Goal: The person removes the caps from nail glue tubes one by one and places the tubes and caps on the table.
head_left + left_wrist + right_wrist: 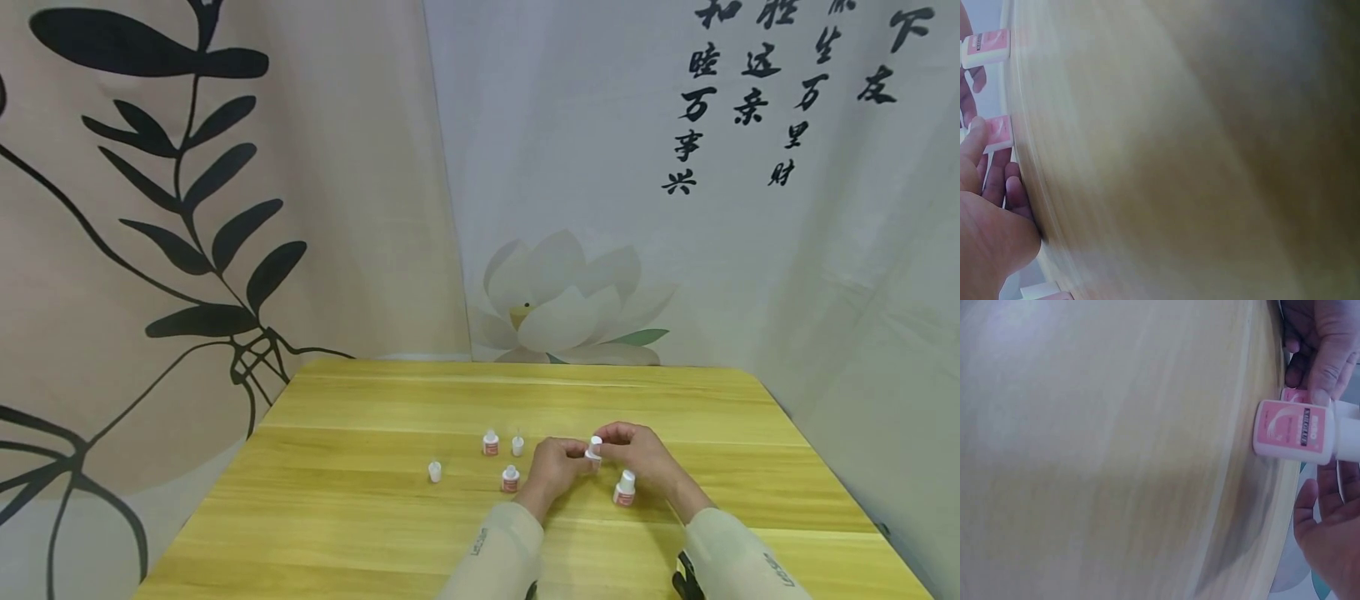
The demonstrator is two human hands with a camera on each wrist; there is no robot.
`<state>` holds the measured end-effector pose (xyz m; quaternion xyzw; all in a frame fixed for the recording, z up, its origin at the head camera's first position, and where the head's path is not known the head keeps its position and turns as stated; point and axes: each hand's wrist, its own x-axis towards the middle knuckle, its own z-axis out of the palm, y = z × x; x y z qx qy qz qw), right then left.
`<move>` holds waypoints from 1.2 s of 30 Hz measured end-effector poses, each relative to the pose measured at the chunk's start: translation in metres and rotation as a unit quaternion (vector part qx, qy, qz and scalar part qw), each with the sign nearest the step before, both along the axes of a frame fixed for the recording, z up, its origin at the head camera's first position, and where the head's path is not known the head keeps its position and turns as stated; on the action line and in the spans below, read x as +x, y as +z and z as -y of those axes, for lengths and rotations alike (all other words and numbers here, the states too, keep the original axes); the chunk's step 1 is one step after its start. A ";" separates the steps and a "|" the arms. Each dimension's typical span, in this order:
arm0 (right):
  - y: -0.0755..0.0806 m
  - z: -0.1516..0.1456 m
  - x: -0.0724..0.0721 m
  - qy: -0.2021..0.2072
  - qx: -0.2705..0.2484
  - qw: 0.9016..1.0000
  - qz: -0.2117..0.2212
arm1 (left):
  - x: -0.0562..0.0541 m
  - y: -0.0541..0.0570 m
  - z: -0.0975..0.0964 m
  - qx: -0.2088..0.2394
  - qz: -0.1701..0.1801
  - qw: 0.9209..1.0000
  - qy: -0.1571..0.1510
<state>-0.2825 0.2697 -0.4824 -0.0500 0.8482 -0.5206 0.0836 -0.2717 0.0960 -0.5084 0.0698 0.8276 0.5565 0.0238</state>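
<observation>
My left hand grips a small white glue bottle with a pink label, low over the wooden table. At the top of that bottle, my right hand pinches its white cap between thumb and fingers. Just in front of the right hand stands a second glue bottle, upright with its cap on; it partly hides the held one in the right wrist view. Left of my left hand, two more glue bottles, one farther back and one nearer, stand upright with their narrow tops showing.
A loose white cap with a thin stem pointing up stands beside the farther bottle. Another white cap sits farther left on the table. Behind the table's back edge hangs a printed curtain.
</observation>
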 end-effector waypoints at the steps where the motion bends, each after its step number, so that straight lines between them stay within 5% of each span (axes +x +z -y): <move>1: 0.000 0.000 0.000 0.001 -0.001 1.000 0.000 | 0.000 0.000 0.000 0.001 0.001 1.000 0.000; 36: 0.000 0.000 0.000 -0.005 -0.001 1.000 0.005 | -0.001 -0.002 -0.001 0.002 0.005 1.000 0.000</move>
